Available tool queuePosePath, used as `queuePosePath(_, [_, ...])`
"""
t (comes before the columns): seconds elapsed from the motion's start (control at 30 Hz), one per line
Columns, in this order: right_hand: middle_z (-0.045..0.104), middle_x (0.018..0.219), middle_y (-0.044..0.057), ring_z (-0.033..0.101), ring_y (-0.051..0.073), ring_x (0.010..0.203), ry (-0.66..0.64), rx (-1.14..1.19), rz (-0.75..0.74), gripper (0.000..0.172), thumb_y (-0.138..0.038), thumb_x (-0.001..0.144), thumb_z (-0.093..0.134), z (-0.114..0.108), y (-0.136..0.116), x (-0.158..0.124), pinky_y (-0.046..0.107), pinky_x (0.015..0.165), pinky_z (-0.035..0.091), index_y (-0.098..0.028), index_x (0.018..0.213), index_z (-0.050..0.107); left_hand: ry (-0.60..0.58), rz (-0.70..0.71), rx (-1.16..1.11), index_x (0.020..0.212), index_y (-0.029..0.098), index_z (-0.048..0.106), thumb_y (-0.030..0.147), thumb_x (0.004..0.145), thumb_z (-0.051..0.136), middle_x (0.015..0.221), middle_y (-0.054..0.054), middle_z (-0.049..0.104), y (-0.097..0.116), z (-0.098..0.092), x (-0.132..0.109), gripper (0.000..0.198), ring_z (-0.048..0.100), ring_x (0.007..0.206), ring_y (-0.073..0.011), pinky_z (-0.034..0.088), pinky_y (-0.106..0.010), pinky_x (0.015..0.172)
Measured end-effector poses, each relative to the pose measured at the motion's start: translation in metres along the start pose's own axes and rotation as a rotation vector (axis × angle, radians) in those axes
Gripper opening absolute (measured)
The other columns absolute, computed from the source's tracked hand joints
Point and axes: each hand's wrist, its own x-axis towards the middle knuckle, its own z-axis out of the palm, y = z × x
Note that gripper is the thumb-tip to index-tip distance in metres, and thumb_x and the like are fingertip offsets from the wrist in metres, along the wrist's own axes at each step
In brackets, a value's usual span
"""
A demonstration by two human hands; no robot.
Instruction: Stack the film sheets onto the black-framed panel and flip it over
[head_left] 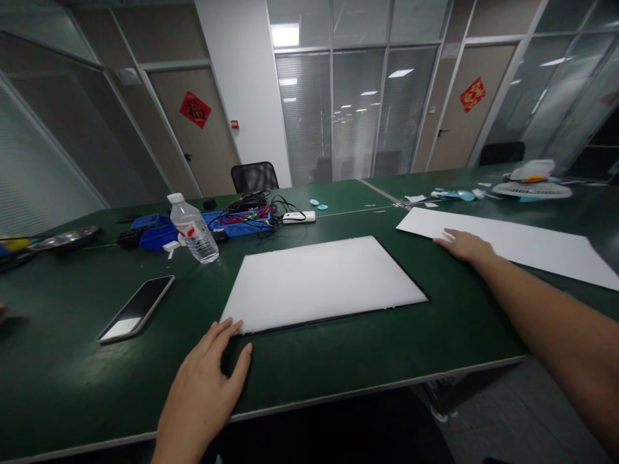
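A flat white rectangular panel (324,280) with dark edges lies on the green table (309,380) in front of me. My left hand (207,367) rests at its near left corner, fingertips touching the edge, thumb apart. To the right, my right hand (464,245) reaches out over the near edge of a second, long white sheet (512,238), which lies flat. Its fingers are stretched out and appear to touch the sheet; nothing is gripped. The sheet's far right end runs out of view.
A phone (137,309) lies at left, with a water bottle (193,229) standing behind it. Blue trays (242,224) hold tangled wires, and a white power strip (298,218) sits beside them. Paper scraps (416,199) and a white fan-like object (532,189) are at the back right.
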Motion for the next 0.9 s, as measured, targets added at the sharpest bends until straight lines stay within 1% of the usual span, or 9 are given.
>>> queuePosePath(0.1, [0.068,0.134,0.032,0.069,0.038,0.115,0.005,-0.054,-0.061,0.058,-0.051,0.111,0.039,-0.009,-0.014,-0.012,0.047,0.086,0.048,-0.012,0.137,0.073,0.001,0.009,0.001,0.133,0.023,0.074,0.059,0.095,0.054,0.147,-0.008,0.071,0.000,0.001,0.001,0.056,0.061,0.143,-0.0350,0.047,-0.053,0.123])
queuePosePath(0.2, [0.071,0.121,0.032,0.072,0.036,0.104,0.092,-0.092,-0.087,0.056,-0.041,0.113,0.030,-0.023,-0.045,-0.027,0.045,0.083,0.048,-0.009,0.132,0.072,0.000,0.010,-0.004,0.133,0.023,0.074,0.060,0.095,0.053,0.147,-0.008,0.070,0.001,-0.001,0.000,0.056,0.061,0.143,-0.0349,0.047,-0.054,0.123])
queuePosePath(0.3, [0.075,0.112,0.028,0.074,0.034,0.097,0.203,-0.126,-0.177,0.056,-0.044,0.112,0.029,-0.041,-0.088,-0.054,0.043,0.083,0.049,-0.009,0.128,0.071,0.001,0.005,-0.007,0.133,0.022,0.074,0.058,0.096,0.052,0.148,-0.008,0.070,0.004,-0.003,-0.001,0.056,0.060,0.144,-0.0347,0.048,-0.054,0.122])
queuePosePath(0.4, [0.077,0.103,0.022,0.074,0.030,0.090,0.274,-0.201,-0.423,0.050,-0.041,0.112,0.031,-0.059,-0.140,-0.102,0.038,0.080,0.049,-0.014,0.117,0.073,-0.001,0.004,-0.005,0.130,0.023,0.076,0.057,0.096,0.053,0.147,-0.008,0.071,0.005,-0.004,-0.001,0.053,0.060,0.144,-0.0343,0.048,-0.054,0.122])
queuePosePath(0.5, [0.079,0.101,0.016,0.074,0.026,0.087,0.215,-0.203,-0.739,0.037,-0.030,0.110,0.039,-0.067,-0.191,-0.164,0.034,0.076,0.048,-0.018,0.112,0.074,-0.004,0.005,0.006,0.129,0.024,0.076,0.057,0.096,0.052,0.148,-0.007,0.070,0.005,-0.003,-0.001,0.052,0.060,0.144,-0.0343,0.048,-0.054,0.122])
queuePosePath(0.57, [0.079,0.103,0.015,0.074,0.025,0.089,0.193,-0.173,-0.955,0.030,-0.022,0.108,0.044,-0.063,-0.219,-0.202,0.035,0.078,0.048,-0.017,0.107,0.074,-0.009,0.003,0.015,0.130,0.024,0.075,0.058,0.096,0.051,0.148,-0.007,0.070,0.005,-0.003,-0.001,0.054,0.059,0.145,-0.0346,0.048,-0.053,0.123])
queuePosePath(0.63, [0.078,0.103,0.015,0.073,0.025,0.090,0.145,-0.127,-1.130,0.026,-0.021,0.106,0.048,-0.055,-0.243,-0.232,0.035,0.078,0.049,-0.017,0.107,0.073,-0.011,-0.010,0.028,0.135,0.023,0.072,0.059,0.097,0.049,0.149,-0.008,0.069,0.007,-0.004,-0.001,0.058,0.059,0.145,-0.0353,0.049,-0.053,0.121])
queuePosePath(0.77, [0.077,0.101,0.014,0.074,0.024,0.088,0.033,-0.098,-1.265,0.031,-0.028,0.110,0.045,-0.042,-0.278,-0.267,0.033,0.073,0.049,-0.017,0.109,0.074,-0.003,-0.059,0.039,0.153,0.017,0.057,0.062,0.097,0.048,0.155,-0.014,0.063,0.011,-0.008,0.000,0.072,0.065,0.138,-0.0361,0.055,-0.051,0.114])
queuePosePath(0.9, [0.077,0.106,0.014,0.074,0.027,0.095,-0.006,-0.086,-1.307,0.037,-0.036,0.112,0.042,-0.042,-0.302,-0.278,0.035,0.073,0.053,-0.018,0.115,0.075,0.010,-0.064,0.028,0.154,0.016,0.053,0.061,0.098,0.047,0.159,-0.015,0.059,0.014,-0.010,0.000,0.072,0.065,0.138,-0.0356,0.056,-0.050,0.113])
